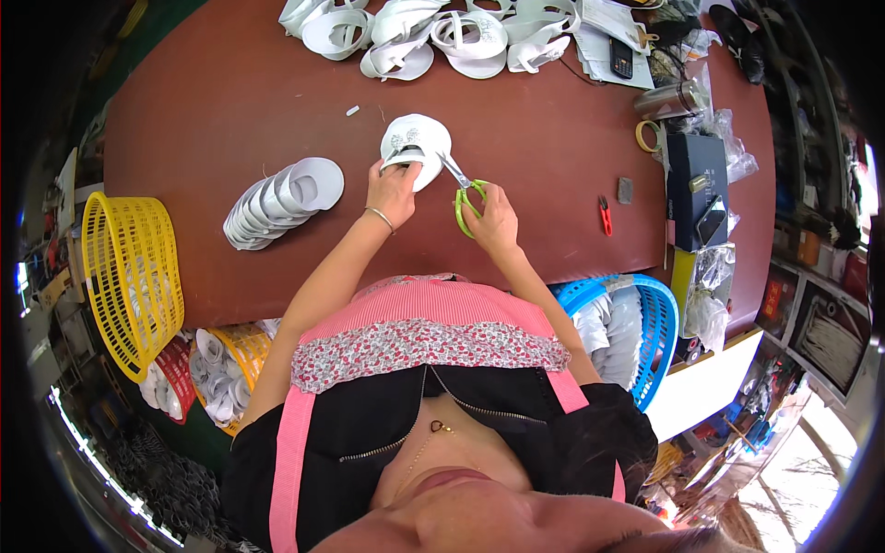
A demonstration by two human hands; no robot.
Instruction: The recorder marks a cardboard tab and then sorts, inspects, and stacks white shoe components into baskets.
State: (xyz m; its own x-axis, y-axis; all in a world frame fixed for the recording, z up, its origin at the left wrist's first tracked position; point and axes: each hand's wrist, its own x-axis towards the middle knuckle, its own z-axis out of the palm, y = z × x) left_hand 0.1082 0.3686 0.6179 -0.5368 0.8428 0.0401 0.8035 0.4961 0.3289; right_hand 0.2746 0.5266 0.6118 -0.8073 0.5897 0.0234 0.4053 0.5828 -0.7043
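My left hand (392,194) is closed on a white sandal upper (427,135) with a glittery ornament, its fingers tucked into the opening. The upper is held just over the brown table. In my right hand (496,221) are scissors (463,197) with green handles, and their blades point at the right edge of the upper, where they seem to touch it. Left of my left hand lies a nested row of white uppers (277,205).
Several white sandal pieces (468,41) line the far edge of the brown table (553,138). Red thread snips (605,216), a grey block (625,191), a tape roll (647,136) and a dark box (693,175) lie at right. A yellow basket (166,267) and a blue basket (666,323) flank me.
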